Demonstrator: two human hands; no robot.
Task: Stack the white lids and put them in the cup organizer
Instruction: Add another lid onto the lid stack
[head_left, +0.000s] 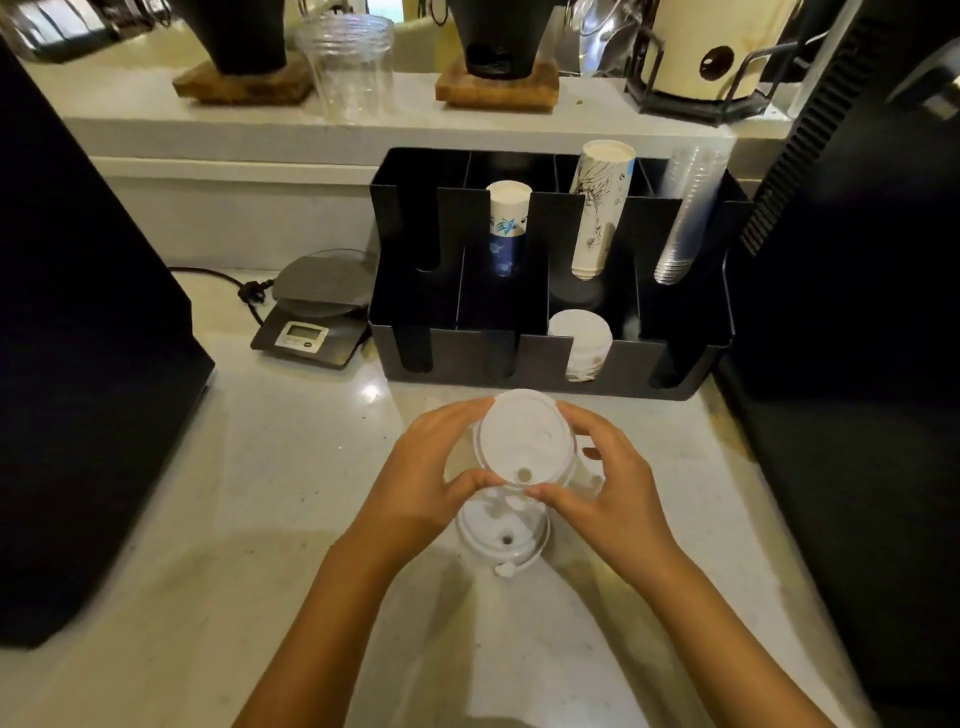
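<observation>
A stack of white lids (522, 441) is held above the marble counter between both hands. My left hand (431, 467) grips its left rim and my right hand (608, 483) grips its right rim, thumbs meeting at the near edge. Another white lid (501, 540) lies flat on the counter just below the held stack. Behind stands the black cup organizer (550, 358). A stack of white lids (582, 343) lies in its third front slot. The other front slots look dark, with nothing visible in them.
The organizer's back row holds a blue-patterned paper cup stack (506, 228), a white printed cup stack (600, 208) and clear plastic cups (685, 213). A digital scale (317, 306) sits left of it. Black machines flank both sides. A raised shelf carries clear cups (353, 67).
</observation>
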